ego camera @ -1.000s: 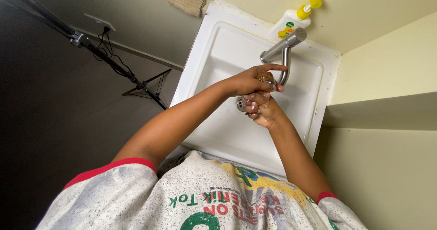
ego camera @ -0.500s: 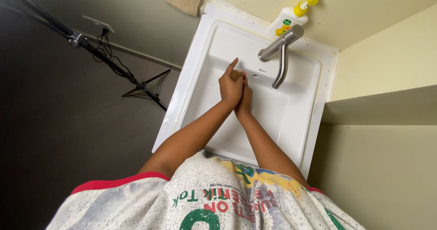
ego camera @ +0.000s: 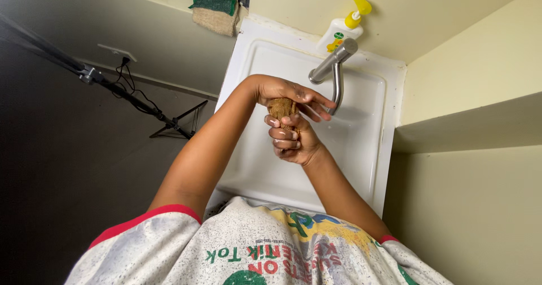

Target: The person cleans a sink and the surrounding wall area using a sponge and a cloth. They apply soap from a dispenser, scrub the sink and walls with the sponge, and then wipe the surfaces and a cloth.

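**A:** ok so where's everything sitting? The sink (ego camera: 254, 166) is straight ahead of the person, pushed against the far wall, right?

**B:** yep. The tap (ego camera: 333, 70) stands at the sink's far rim and reaches out over the basin. The soap bottle (ego camera: 345, 30) is just behind the tap, on the rim by the wall.

**A:** and the hands?

**B:** both over the basin, just left of the spout. The left hand (ego camera: 288, 93) lies on top, and the right hand (ego camera: 293, 141) sits under it, nearer the person, touching.

**A:** anything off to the sides?

**B:** the sponge (ego camera: 214, 8) is up on a ledge behind the sink's left corner. The tripod (ego camera: 113, 87) stands on the floor to the left. A shelf (ego camera: 468, 121) juts out on the right.
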